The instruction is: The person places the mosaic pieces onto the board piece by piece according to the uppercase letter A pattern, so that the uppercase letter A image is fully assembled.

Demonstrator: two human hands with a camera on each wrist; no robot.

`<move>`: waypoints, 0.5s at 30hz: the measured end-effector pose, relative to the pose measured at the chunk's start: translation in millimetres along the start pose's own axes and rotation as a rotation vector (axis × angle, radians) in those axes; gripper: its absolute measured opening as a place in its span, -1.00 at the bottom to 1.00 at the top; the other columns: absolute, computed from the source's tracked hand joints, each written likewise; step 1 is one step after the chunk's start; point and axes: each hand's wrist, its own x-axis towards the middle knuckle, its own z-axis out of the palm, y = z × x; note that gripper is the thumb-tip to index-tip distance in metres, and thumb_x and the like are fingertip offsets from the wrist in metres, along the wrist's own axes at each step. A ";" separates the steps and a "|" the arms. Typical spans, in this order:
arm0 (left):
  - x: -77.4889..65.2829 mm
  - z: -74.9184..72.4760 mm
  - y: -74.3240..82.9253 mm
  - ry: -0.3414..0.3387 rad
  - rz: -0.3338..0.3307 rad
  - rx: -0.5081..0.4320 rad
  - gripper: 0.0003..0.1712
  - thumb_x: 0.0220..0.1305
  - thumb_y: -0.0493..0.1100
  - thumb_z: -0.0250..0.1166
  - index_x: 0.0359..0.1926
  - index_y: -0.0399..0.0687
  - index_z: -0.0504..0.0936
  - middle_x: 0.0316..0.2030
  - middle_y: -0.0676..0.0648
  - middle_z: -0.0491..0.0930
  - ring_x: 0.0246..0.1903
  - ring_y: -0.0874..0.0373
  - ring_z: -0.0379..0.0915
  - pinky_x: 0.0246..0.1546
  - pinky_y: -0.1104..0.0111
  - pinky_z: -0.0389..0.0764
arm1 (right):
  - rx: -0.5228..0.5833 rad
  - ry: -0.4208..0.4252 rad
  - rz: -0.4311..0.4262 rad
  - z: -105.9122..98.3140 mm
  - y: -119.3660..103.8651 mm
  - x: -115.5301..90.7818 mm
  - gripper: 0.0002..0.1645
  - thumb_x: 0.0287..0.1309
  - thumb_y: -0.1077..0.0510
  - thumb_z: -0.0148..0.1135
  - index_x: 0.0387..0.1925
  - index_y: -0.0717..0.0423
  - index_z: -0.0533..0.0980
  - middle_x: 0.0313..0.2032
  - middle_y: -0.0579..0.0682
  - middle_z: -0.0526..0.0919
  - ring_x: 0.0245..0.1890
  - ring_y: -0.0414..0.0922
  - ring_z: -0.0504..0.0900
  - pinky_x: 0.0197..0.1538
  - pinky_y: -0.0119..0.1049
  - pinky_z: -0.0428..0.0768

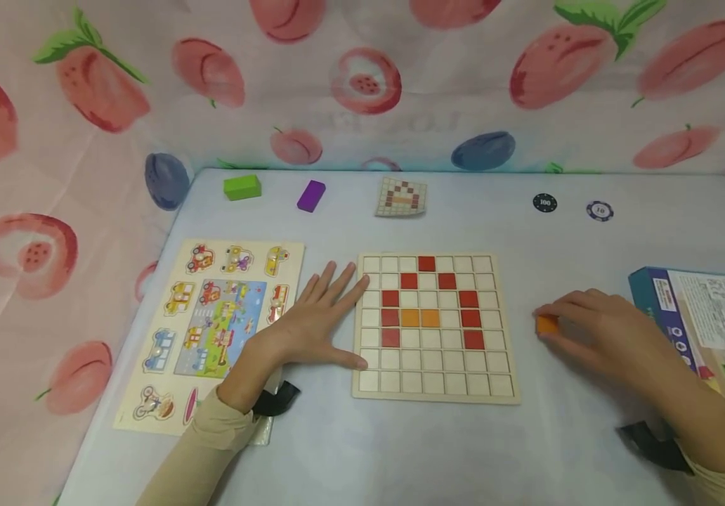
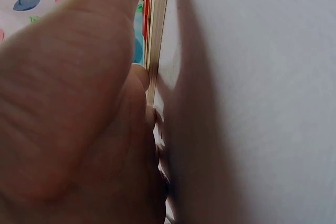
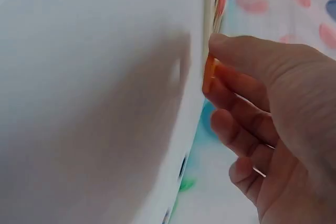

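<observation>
A wooden grid board (image 1: 435, 398) lies in the middle of the table, with red tiles (image 1: 468, 299) forming a peaked outline and two orange tiles (image 1: 420, 318) side by side within it. My left hand (image 1: 315, 320) rests with fingers spread, its thumb and fingertips at the board's left edge. To the right of the board, my right hand (image 1: 596, 330) pinches an orange tile (image 3: 209, 74) between thumb and fingers, just above the table. Behind the board lies a small pattern card (image 1: 402, 197) printed with a similar grid figure.
A vehicle puzzle board (image 1: 147, 316) lies left, partly under my left forearm. Along the back are a green block (image 1: 242, 187), a purple block (image 1: 311, 196), a black chip (image 1: 544, 203) and a white-and-blue chip (image 1: 600, 211). A colourful box (image 1: 685, 309) stands at the right.
</observation>
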 end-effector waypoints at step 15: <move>5.7 -0.1 3.9 0.005 0.019 0.023 0.51 0.11 0.53 0.47 0.75 0.16 -0.28 0.75 -0.05 -0.52 0.72 -0.15 -0.74 0.74 -0.14 -0.41 | 0.078 -0.081 -0.179 26.0 -77.2 76.2 -0.85 0.10 0.03 0.66 -0.35 -0.16 0.76 -0.28 -0.20 0.79 -0.19 -0.14 0.67 -0.01 -0.13 0.66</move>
